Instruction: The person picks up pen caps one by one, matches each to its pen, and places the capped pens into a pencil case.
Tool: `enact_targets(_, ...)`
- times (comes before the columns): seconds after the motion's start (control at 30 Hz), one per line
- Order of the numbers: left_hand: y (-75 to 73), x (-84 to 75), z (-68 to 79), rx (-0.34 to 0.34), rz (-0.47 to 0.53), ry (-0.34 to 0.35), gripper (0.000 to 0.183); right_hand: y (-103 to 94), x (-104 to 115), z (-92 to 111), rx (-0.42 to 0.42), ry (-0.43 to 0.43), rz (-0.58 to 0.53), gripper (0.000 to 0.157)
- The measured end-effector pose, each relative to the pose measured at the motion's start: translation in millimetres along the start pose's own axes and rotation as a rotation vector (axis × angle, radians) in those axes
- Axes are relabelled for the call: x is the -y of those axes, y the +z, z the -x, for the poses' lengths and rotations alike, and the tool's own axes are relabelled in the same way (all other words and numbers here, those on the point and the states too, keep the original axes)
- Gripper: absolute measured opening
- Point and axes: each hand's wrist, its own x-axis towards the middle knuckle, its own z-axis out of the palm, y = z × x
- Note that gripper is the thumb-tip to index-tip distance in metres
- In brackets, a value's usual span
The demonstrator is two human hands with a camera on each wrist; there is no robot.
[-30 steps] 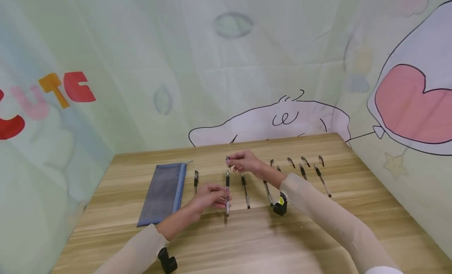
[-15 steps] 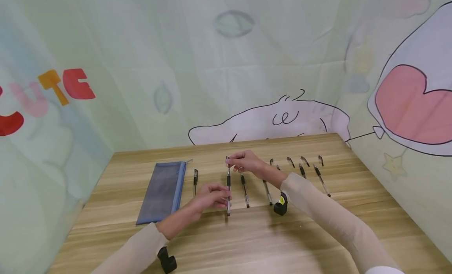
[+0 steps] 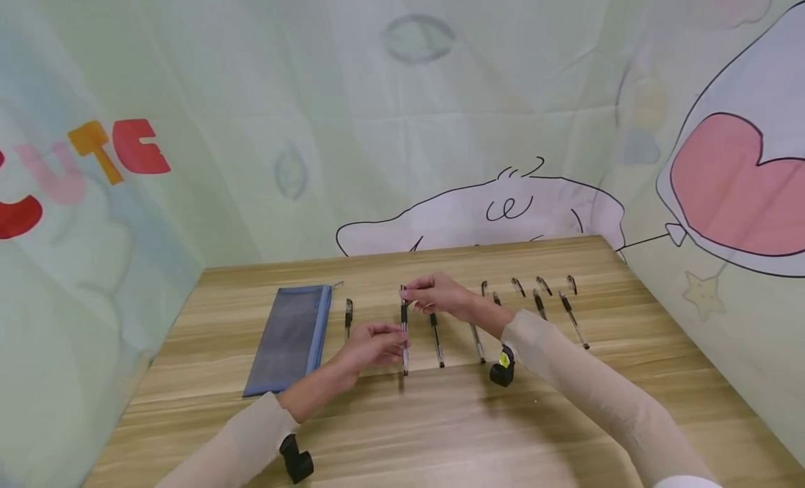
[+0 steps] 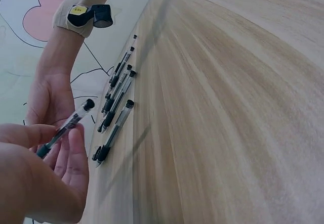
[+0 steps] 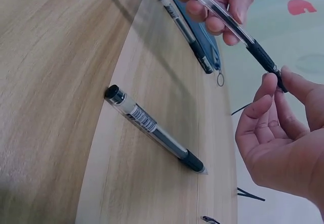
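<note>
In the head view, my left hand (image 3: 371,345) pinches the clear barrel of a black gel pen (image 3: 404,324), its writing end pointing away from me. My right hand (image 3: 440,292) pinches a small black cap (image 3: 403,291) at that end, and the cap sits over the tip. The right wrist view shows the cap (image 5: 280,84) between thumb and fingertips, up against the dark grip. Both hands hold the pen above the table. An uncapped gel pen (image 5: 152,128) lies below, its bare tip showing.
A blue mesh zip pouch (image 3: 286,341) lies on the left of the wooden table (image 3: 440,432), beside a capped pen (image 3: 349,317). To the right lie several uncapped pens (image 3: 574,320) in a row, with loose caps (image 3: 518,286) behind them. A printed curtain (image 3: 302,124) stands behind.
The gap between the pen's tip and the cap has closed, and the cap is now over the tip. The pen has shifted slightly away from me; my right hand has dropped slightly.
</note>
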Motion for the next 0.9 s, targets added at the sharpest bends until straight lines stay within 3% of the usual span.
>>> enact_targets(0.3, 6.0, 4.2, -1.9, -0.068, 0.084, 0.056, 0.036, 4.3, 0, 1, -0.017, -0.005, -0.078, 0.035)
enact_targets(0.6, 0.4, 0.3, -9.8, -0.102, 0.057, 0.169, 0.032, 9.2, 7, -2, -0.108, 0.019, -0.094, 0.033)
enact_targets(0.9, -5.6, -5.4, -15.4, -0.069, 0.061, 0.153, 0.034, 13.1, 14, -6, -0.140, 0.063, -0.039, 0.032)
